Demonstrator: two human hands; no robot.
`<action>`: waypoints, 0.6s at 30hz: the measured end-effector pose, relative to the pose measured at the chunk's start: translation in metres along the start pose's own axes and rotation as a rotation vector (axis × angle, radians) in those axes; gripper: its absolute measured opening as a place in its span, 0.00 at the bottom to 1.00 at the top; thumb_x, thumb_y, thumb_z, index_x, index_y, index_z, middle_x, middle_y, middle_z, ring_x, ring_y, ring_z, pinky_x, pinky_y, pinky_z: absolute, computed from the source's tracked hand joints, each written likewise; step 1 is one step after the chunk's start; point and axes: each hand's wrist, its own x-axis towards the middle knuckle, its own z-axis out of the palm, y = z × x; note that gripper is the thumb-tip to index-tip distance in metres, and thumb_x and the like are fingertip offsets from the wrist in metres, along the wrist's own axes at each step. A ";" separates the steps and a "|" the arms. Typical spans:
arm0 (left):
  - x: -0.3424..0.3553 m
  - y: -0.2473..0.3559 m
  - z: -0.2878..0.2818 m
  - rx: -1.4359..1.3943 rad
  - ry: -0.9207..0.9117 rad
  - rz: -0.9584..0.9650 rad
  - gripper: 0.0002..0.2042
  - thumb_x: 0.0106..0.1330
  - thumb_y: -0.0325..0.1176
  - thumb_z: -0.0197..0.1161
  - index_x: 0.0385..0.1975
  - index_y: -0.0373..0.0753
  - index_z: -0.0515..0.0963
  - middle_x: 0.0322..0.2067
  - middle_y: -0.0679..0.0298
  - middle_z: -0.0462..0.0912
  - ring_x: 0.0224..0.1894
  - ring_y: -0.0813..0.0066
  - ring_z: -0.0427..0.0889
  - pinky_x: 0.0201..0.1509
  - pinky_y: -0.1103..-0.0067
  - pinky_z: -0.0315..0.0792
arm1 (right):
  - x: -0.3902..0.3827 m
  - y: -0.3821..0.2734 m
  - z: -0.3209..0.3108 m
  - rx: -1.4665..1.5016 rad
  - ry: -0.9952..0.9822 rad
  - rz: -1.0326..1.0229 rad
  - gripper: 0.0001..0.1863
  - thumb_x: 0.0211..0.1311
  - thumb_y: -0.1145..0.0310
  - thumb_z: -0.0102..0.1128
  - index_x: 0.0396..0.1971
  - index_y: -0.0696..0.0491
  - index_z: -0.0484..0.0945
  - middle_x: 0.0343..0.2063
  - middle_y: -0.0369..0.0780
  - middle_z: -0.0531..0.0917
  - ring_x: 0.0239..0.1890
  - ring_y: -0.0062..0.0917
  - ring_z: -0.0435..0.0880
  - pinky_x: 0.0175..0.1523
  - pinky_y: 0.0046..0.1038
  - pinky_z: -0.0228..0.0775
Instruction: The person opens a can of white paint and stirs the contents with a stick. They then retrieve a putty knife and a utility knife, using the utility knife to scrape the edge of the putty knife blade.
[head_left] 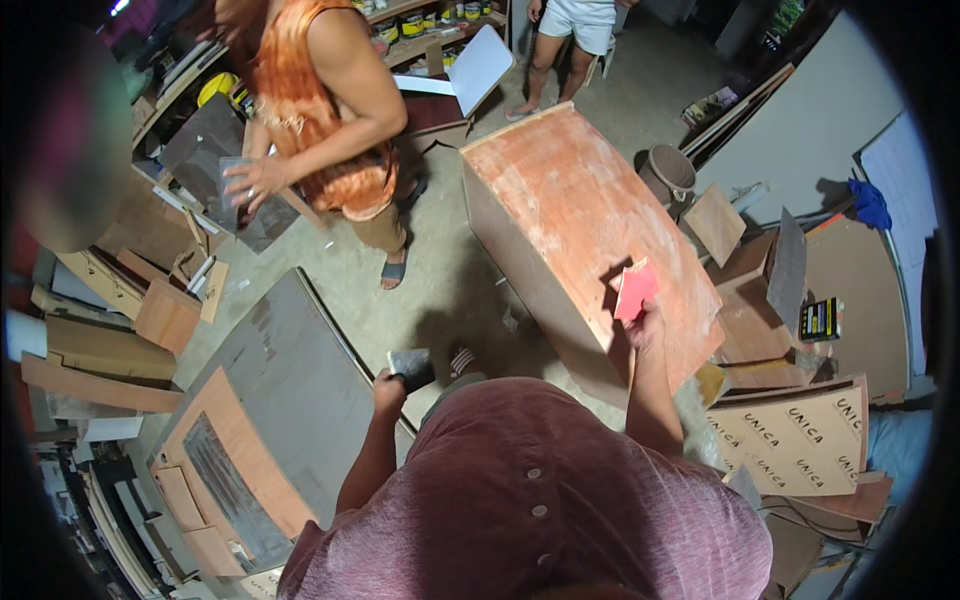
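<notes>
**Sanding sheet on cabinet, block in the other hand**

Your left hand is clamped around a dark sanding block, held low just above the grey panel lying at your left. Your right hand is pinched shut on a red sheet of sandpaper, pressed flat to the top face of the orange-brown cabinet.

Risk, as a judgement: the sheet sits close to the cabinet's near edge; a hard stroke could run off it and scrape your knuckles. Pale dust streaks the surface, so grip may slip.

Cabinet stands on a bare concrete floor. Printed board leans at your right. Beyond, a person in an orange top handles a dark panel; farther back, shelves with tins.
</notes>
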 end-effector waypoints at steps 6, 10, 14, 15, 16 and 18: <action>0.125 0.105 0.096 0.219 -0.324 0.270 0.05 0.64 0.28 0.56 0.35 0.35 0.77 0.25 0.67 0.77 0.28 0.78 0.73 0.31 0.75 0.69 | 0.058 0.019 0.021 -1.507 0.735 -0.542 0.28 0.60 0.68 0.61 0.60 0.60 0.68 0.59 0.55 0.70 0.58 0.41 0.74 0.60 0.39 0.69; 0.128 0.222 0.160 0.047 -0.485 0.302 0.09 0.65 0.29 0.56 0.41 0.33 0.78 0.28 0.67 0.78 0.29 0.77 0.75 0.32 0.74 0.71 | 0.015 0.032 0.123 -1.070 -0.014 -0.461 0.29 0.65 0.68 0.59 0.65 0.54 0.64 0.54 0.43 0.73 0.58 0.31 0.73 0.62 0.32 0.65; 0.153 0.301 0.201 0.179 -0.725 0.190 0.09 0.66 0.27 0.56 0.43 0.32 0.77 0.36 0.65 0.80 0.39 0.78 0.77 0.43 0.77 0.73 | 0.055 0.097 0.205 -0.586 -0.772 0.148 0.31 0.65 0.66 0.57 0.67 0.54 0.62 0.55 0.39 0.75 0.55 0.27 0.76 0.59 0.31 0.68; 0.169 0.302 0.214 0.193 -0.750 0.217 0.09 0.66 0.27 0.56 0.42 0.32 0.77 0.35 0.65 0.80 0.39 0.78 0.77 0.43 0.77 0.73 | 0.071 0.117 0.217 -0.573 -0.738 0.179 0.26 0.65 0.66 0.58 0.63 0.55 0.67 0.50 0.40 0.79 0.49 0.28 0.79 0.56 0.31 0.71; 0.184 0.311 0.228 0.210 -0.773 0.254 0.08 0.66 0.28 0.56 0.41 0.33 0.78 0.35 0.65 0.80 0.38 0.78 0.78 0.42 0.78 0.73 | 0.081 0.122 0.239 -0.566 -0.610 0.227 0.25 0.65 0.67 0.59 0.61 0.55 0.68 0.48 0.40 0.79 0.48 0.28 0.80 0.55 0.32 0.72; 0.211 0.337 0.234 0.274 -0.751 0.206 0.08 0.66 0.29 0.58 0.40 0.33 0.78 0.35 0.63 0.82 0.35 0.79 0.79 0.39 0.80 0.73 | 0.094 0.130 0.282 -0.519 -0.348 0.327 0.23 0.65 0.67 0.60 0.58 0.56 0.71 0.45 0.40 0.81 0.45 0.27 0.81 0.52 0.32 0.74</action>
